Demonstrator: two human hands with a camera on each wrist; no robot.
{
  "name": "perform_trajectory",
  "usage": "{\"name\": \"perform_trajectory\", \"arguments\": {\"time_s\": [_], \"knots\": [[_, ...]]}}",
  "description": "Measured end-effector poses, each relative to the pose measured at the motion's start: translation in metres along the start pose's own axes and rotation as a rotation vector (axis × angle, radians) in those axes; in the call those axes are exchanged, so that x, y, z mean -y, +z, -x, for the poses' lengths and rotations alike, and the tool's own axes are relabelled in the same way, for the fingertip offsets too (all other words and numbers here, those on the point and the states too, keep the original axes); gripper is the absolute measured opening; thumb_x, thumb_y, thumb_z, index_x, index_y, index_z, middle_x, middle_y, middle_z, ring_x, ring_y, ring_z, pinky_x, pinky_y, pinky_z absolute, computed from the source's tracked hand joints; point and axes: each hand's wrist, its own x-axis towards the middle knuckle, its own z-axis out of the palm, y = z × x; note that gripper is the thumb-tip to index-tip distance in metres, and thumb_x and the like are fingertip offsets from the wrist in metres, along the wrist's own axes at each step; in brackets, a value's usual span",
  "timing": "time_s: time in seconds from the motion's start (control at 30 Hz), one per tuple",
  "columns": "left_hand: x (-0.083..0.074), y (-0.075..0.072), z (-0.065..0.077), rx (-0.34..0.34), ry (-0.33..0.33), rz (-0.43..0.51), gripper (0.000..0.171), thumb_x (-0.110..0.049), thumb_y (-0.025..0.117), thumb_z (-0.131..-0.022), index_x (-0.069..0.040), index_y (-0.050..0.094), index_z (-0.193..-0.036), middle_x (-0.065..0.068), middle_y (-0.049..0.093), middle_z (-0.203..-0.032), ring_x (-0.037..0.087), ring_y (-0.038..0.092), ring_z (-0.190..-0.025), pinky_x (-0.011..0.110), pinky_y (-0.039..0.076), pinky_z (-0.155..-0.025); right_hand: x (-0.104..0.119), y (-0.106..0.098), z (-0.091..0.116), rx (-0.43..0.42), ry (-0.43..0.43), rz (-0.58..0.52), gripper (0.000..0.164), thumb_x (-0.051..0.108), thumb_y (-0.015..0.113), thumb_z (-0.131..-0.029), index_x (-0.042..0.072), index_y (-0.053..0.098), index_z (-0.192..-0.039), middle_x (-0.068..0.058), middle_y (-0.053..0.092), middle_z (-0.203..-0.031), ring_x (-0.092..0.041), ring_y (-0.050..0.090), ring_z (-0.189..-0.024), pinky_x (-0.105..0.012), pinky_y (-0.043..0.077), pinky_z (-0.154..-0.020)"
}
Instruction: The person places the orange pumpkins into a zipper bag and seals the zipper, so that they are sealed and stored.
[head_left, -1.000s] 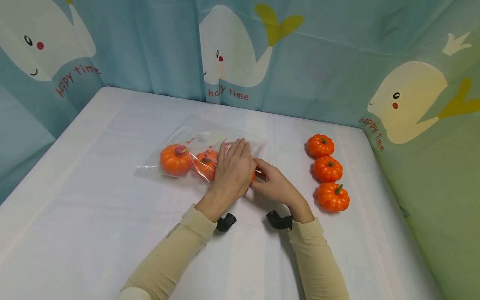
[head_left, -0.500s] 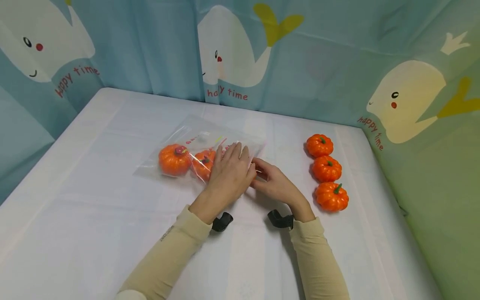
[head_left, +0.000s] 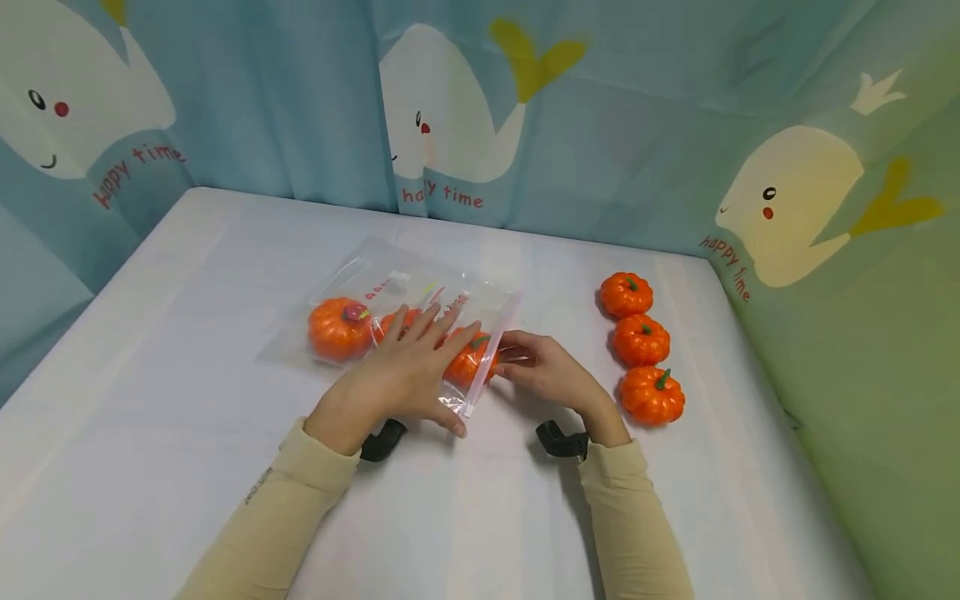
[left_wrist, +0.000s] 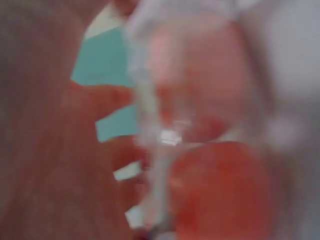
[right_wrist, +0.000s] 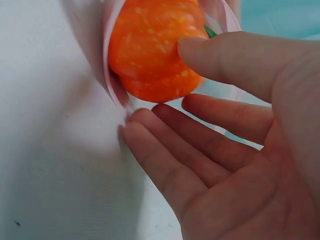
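In the head view, a clear zip bag point(head_left: 420, 279) lies on the table with three orange toy pumpkins in it. One pumpkin point(head_left: 339, 329) is at its closed left end; another point(head_left: 396, 323) sits in the middle, partly behind fingers. The third pumpkin point(head_left: 468, 357) is just inside the pink-edged mouth. My left hand point(head_left: 401, 371) spreads over the bag's near side, fingers apart. At the mouth is my right hand point(head_left: 551, 367); in the right wrist view its thumb overlaps the third pumpkin point(right_wrist: 155, 50), with the loosely extended fingers point(right_wrist: 170, 170) below. The left wrist view is blurred.
A column of three more toy pumpkins stands on the white table to the right: a far one point(head_left: 626, 294), a middle one point(head_left: 641, 340) and a near one point(head_left: 652, 396). A blue curtain point(head_left: 300, 108) with printed whales hangs behind the table.
My left hand has shifted left and nearer, fingers spreading, which uncovers the third pumpkin and the bag's mouth. My right hand stays about where it was. The head view has shifted slightly.
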Motion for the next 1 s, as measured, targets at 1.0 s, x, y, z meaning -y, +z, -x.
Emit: {"name": "perform_trajectory", "arguments": {"time_s": [1.0], "knots": [[-0.027, 0.042, -0.029, -0.338, -0.157, -0.149, 0.097, -0.075, 0.052, -0.085, -0.011, 0.031, -0.155, 0.01, 0.037, -0.159, 0.031, 0.032, -0.148, 0.066, 0.013, -0.118, -0.011, 0.005, -0.002, 0.012, 0.037, -0.178, 0.04, -0.001, 0.044, -0.096, -0.004, 0.057, -0.133, -0.021, 0.067, -0.119, -0.018, 0.062, -0.1, -0.028, 0.049, -0.092]]}}
